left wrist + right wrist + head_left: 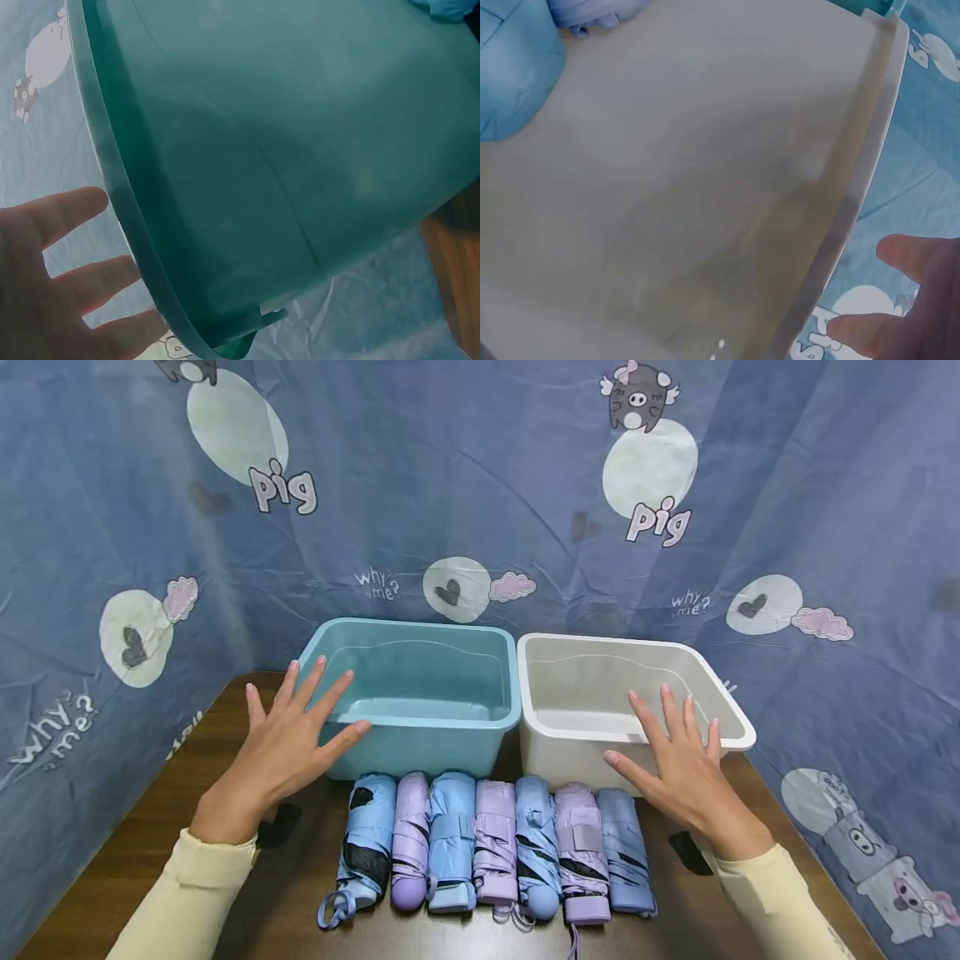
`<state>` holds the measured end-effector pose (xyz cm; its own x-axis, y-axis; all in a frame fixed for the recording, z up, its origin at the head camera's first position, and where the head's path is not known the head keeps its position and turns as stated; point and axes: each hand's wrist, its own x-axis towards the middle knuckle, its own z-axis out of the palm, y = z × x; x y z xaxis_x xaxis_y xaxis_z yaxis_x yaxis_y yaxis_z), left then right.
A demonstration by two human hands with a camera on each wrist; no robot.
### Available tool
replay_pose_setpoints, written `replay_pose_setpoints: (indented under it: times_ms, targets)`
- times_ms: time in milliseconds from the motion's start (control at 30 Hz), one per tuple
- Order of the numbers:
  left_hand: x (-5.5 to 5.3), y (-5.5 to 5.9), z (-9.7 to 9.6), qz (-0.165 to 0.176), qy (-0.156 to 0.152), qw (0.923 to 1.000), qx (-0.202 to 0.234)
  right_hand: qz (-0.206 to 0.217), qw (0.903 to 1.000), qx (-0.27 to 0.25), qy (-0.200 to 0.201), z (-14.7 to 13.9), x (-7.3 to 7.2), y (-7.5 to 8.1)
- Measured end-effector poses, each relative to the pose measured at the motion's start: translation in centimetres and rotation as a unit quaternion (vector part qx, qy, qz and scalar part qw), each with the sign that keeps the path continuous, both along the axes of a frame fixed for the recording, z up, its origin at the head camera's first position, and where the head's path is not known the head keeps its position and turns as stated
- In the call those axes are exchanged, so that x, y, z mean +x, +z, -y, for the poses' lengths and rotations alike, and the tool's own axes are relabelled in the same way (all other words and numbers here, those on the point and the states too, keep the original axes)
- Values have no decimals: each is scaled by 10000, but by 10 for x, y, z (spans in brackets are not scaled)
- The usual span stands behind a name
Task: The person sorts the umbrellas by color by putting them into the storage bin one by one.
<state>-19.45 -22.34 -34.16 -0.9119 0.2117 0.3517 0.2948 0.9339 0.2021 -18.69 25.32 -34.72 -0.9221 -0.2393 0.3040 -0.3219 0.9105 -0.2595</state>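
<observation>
Hanging behind bins (420, 747) — cloth (465, 468): "pig", "why me?"

Head view looks down; close up, left wrist view shares its teal bin (427, 747), right its white bin (573, 758).

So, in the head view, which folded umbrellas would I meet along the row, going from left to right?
First blue umbrella, first purple umbrella, second blue umbrella, second purple umbrella, third blue umbrella, third purple umbrella, fourth blue umbrella.

Brown table (288, 893) with seven folded umbrellas (495, 843), a teal bin (420, 745) and a white bin (573, 762)
</observation>
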Motion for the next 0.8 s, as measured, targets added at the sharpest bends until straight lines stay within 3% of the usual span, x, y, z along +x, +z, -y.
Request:
replay_pose_setpoints:
  times_ms: [367, 633, 800]
  targets:
    - [-22, 11, 24, 397, -22, 9986, 360, -275, 9996, -54, 76, -2, 7, 2]
    - [-43, 4, 44, 836, 55, 9933, 791, -502, 9985, -198, 128, -7, 20, -1]
    - [-53, -1, 59, 1004, -193, 9859, 1327, -632, 9975, -266, 179, -6, 25, -2]
